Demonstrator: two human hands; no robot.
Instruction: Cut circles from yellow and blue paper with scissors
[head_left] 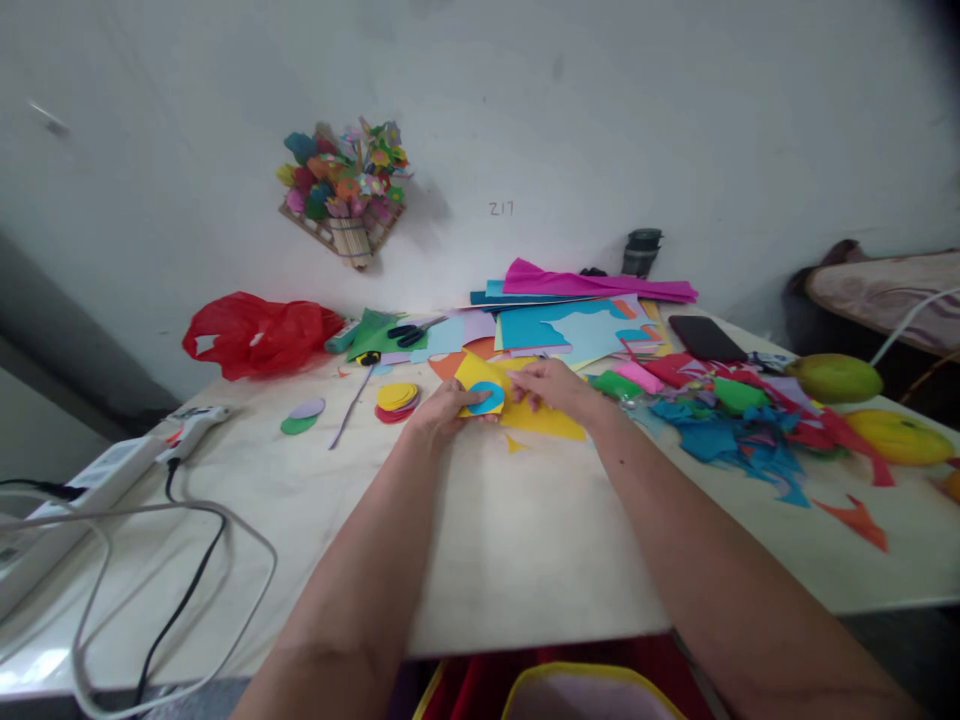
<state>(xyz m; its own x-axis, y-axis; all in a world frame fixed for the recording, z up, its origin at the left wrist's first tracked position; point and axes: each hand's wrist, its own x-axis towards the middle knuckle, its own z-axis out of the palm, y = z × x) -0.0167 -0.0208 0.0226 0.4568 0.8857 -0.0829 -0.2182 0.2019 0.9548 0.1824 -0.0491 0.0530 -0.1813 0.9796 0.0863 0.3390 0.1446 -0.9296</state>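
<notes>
My left hand (445,405) is closed on a piece of yellow paper (470,371), with its thumb pressing a blue paper circle (485,398) flat against it. At the right edge of that piece, my right hand (544,388) has its fingers drawn together. What they pinch, if anything, is too small to make out. Below and behind the right hand lies a larger yellow sheet (555,420), and a small yellow scrap (514,444) is near it. To the left of my left hand are stacked yellow circles (396,396) over red circles (394,413).
Scissors (414,332) rest on green paper at the back left, near a red plastic bag (259,335). Coloured sheets (532,328) lie behind my hands. Paper scraps (742,430), a phone (707,338) and fruit (836,378) are on the right. A power strip (97,490) and cables are on the left.
</notes>
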